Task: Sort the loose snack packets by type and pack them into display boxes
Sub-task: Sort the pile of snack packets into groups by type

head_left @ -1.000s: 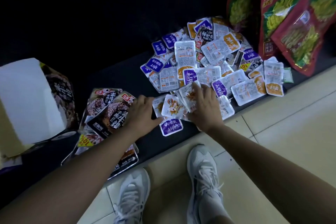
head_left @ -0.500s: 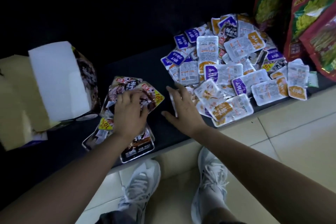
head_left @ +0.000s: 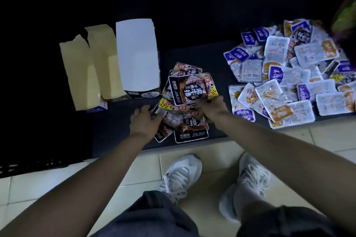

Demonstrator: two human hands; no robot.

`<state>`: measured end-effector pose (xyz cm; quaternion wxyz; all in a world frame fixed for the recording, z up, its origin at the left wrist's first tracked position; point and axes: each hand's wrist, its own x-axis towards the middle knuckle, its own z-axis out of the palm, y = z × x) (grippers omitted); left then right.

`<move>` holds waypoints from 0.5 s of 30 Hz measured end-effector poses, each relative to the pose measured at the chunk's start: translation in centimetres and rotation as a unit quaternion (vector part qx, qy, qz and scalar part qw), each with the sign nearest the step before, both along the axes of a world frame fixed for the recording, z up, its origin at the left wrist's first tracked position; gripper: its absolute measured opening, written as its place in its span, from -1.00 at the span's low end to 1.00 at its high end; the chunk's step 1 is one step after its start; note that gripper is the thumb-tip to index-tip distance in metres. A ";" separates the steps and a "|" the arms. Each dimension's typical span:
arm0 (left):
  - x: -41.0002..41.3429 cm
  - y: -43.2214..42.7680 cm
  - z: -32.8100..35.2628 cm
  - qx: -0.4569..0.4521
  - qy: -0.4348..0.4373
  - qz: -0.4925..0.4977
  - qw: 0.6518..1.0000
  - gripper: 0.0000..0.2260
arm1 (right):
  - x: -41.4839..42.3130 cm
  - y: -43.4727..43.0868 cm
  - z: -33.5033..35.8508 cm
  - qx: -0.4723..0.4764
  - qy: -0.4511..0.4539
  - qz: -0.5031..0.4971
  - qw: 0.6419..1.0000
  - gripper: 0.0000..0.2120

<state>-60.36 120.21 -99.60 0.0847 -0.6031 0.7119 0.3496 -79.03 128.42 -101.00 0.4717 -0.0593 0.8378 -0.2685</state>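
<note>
Dark brown foil packets [head_left: 189,90] lie in a loose pile just right of the tall white open display box [head_left: 136,54]. The right hand [head_left: 212,105] holds the corner of the top packets with curled fingers. The left hand [head_left: 143,121] touches the pile's box-facing side, its fingers loosely spread. Purple and orange plastic packets [head_left: 285,82] wait farther right of the box. I judge that one type is being gathered. Next, the pile needs squaring before it goes into the box.

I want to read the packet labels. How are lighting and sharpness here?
Head view: dim overall, background black; the white box flap is blown out; print on the dark packets is fairly sharp; the bag at far right is blurred and cropped.
</note>
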 end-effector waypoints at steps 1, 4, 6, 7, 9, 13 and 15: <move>-0.1 -0.5 -0.3 0.025 0.018 0.029 0.999 -0.46 | -0.4 -0.4 0.3 0.001 -0.037 -0.050 0.998 -0.22; -0.6 -1.7 -0.8 0.098 0.071 0.089 0.989 -0.52 | -0.9 -1.8 0.7 0.007 -0.099 -0.108 0.989 -0.15; -0.8 -2.1 -1.2 0.134 0.106 0.094 0.981 -0.59 | 0.1 -2.4 0.4 0.027 -0.071 -0.123 0.989 -0.12; -0.8 -2.2 -1.4 0.157 0.122 0.101 0.975 -0.58 | 0.8 -2.5 0.0 0.035 -0.048 -0.120 0.991 -0.13; -0.6 -2.3 -1.9 0.197 0.140 0.132 0.961 -0.45 | 3.2 -2.3 -0.7 0.045 -0.033 -0.119 0.991 -0.15; 0.9 -2.7 -2.2 0.165 0.165 0.143 0.962 -0.68 | 7.1 -1.8 -2.2 0.001 -0.091 -0.087 0.992 -0.38; 2.2 -3.1 -2.4 0.134 0.152 0.123 0.971 -0.79 | 8.3 -1.3 -2.1 -0.023 -0.115 -0.068 0.991 -0.65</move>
